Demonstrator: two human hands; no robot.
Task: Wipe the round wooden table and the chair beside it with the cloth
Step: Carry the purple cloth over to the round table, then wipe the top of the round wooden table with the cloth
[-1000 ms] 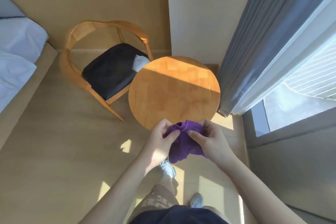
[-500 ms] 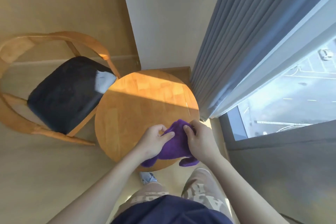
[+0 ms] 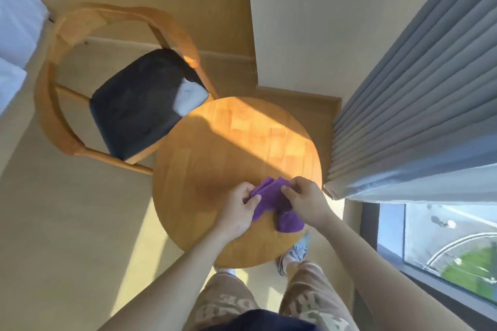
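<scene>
The round wooden table (image 3: 215, 158) stands just in front of me, half in sunlight. Over its near right part I hold a bunched purple cloth (image 3: 271, 200) with both hands. My left hand (image 3: 239, 208) pinches its left edge and my right hand (image 3: 306, 203) grips its right side. A loose end of the cloth hangs down toward the tabletop. The wooden chair (image 3: 61, 126) with a curved back and a dark seat cushion (image 3: 137, 107) stands to the left behind the table, its seat corner tucked at the table's rim.
A grey curtain (image 3: 414, 105) hangs close to the table's right edge, with a window (image 3: 441, 247) below it. A bed with white bedding (image 3: 16, 35) is at the far left. A wall corner (image 3: 250, 35) juts out behind the table. My feet are under the table's near edge.
I have stepped closer, so the table now lies under my hands. The cloth moved from beyond the table's near edge to over its near right part, still held by both hands.
</scene>
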